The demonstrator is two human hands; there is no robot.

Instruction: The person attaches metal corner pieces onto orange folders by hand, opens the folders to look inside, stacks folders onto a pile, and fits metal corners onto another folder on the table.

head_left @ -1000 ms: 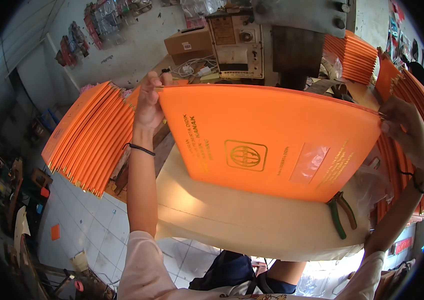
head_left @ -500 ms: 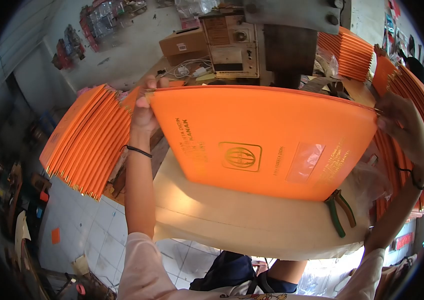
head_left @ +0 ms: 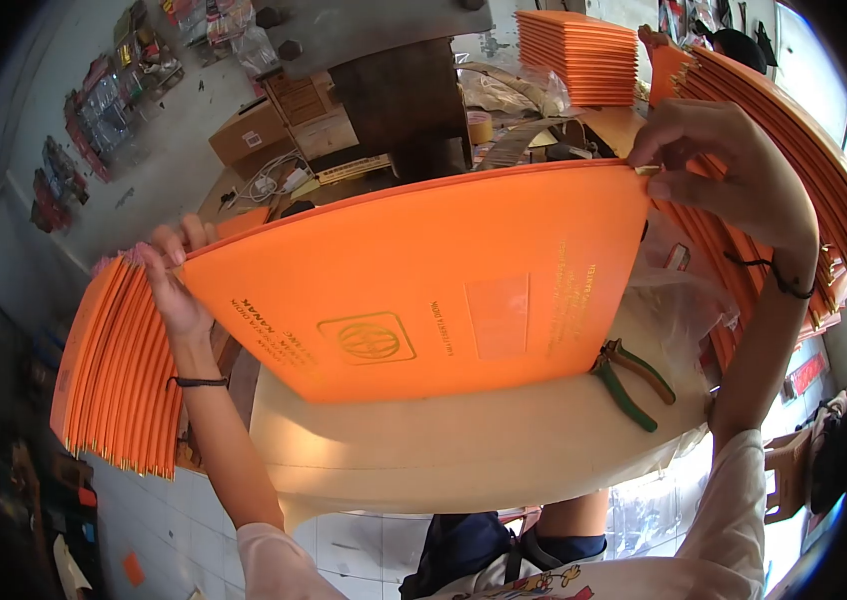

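An orange document folder (head_left: 414, 270) with gold lettering, a gold emblem and a clear window stands tilted on its edge on a cream-covered work surface (head_left: 424, 455). Its printing is upside down from my side. My left hand (head_left: 182, 285) is closed on the upper left corner, thumb in front and fingers behind. At the upper right corner, my right hand (head_left: 734, 180) pinches the folder near a small gold metal corner piece. Green-and-brown handled pliers (head_left: 634, 390) lie on the surface by the folder's lower right corner, touching neither hand.
Stacks of similar orange folders stand at the left (head_left: 114, 375), at the back (head_left: 579, 60) and at the right (head_left: 784, 150). Behind the folder rises a dark metal machine (head_left: 399, 100), with a cardboard box (head_left: 249, 138) beside it. Clear plastic (head_left: 684, 305) lies at the right.
My view has swung to the right, so the room sits further left. Both hands still hold the folder, which appears more slanted, its left end lower. The pliers stay on the surface.
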